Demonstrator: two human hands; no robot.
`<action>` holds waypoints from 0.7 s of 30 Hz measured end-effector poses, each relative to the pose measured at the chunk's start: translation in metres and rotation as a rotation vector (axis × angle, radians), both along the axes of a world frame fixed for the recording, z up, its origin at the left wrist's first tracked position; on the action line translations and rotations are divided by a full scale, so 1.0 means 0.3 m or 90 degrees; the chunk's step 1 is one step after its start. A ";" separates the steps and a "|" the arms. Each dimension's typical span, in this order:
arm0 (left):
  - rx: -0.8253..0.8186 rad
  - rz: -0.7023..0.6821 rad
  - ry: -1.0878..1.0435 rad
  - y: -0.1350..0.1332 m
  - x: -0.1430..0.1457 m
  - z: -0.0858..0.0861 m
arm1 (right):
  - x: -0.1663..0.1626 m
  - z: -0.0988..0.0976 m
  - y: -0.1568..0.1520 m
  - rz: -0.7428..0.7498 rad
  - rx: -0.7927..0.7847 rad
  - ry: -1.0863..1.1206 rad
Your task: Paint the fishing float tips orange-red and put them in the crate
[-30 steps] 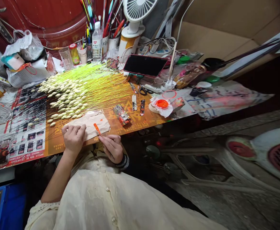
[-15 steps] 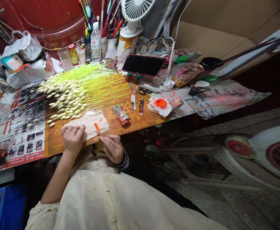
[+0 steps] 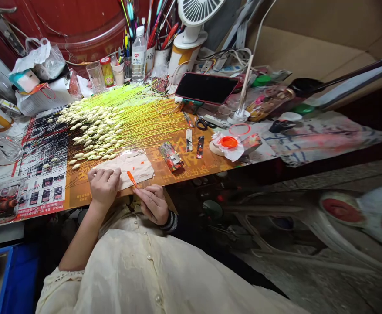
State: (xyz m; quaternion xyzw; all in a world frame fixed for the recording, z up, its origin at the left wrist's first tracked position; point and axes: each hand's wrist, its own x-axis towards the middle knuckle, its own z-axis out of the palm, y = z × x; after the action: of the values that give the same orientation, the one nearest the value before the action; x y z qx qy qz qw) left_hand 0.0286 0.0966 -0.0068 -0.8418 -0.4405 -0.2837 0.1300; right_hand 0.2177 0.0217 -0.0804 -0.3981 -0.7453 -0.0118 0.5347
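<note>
My left hand (image 3: 103, 186) rests on the table's front edge with its fingers curled down on a stained paper sheet (image 3: 135, 165). Just to its right, my right hand (image 3: 153, 202) pinches a small orange-tipped brush (image 3: 131, 178), whose tip points up over the paper. Behind the paper lies a large fan of white-bodied fishing floats (image 3: 92, 131) with thin yellow-green stems (image 3: 138, 111). An orange paint lid on white tissue (image 3: 228, 143) sits further right.
A black phone (image 3: 206, 88) leans on a stand mid-table. Cups of pens, a water bottle (image 3: 139, 54), a glass and a small white fan (image 3: 191, 39) crowd the back edge. Scissors and small packets lie near the phone. A printed poster (image 3: 43, 170) covers the table.
Both hands stay in place with the brush held over the paper. Only the view has shifted slightly.
</note>
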 end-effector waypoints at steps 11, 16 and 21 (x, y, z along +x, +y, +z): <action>0.023 0.003 0.022 -0.006 0.001 0.004 | -0.023 0.014 -0.001 -0.014 -0.027 -0.024; 0.016 0.001 0.018 -0.005 -0.003 -0.003 | -0.028 0.015 0.000 -0.021 -0.030 -0.025; 0.018 0.010 0.014 -0.006 0.005 0.002 | -0.032 0.018 -0.003 -0.027 -0.039 -0.036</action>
State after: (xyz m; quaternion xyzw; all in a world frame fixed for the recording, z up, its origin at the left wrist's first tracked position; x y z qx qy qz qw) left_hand 0.0299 0.0948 -0.0061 -0.8393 -0.4417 -0.2799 0.1491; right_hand 0.2081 0.0207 -0.0749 -0.4296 -0.7515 -0.0113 0.5006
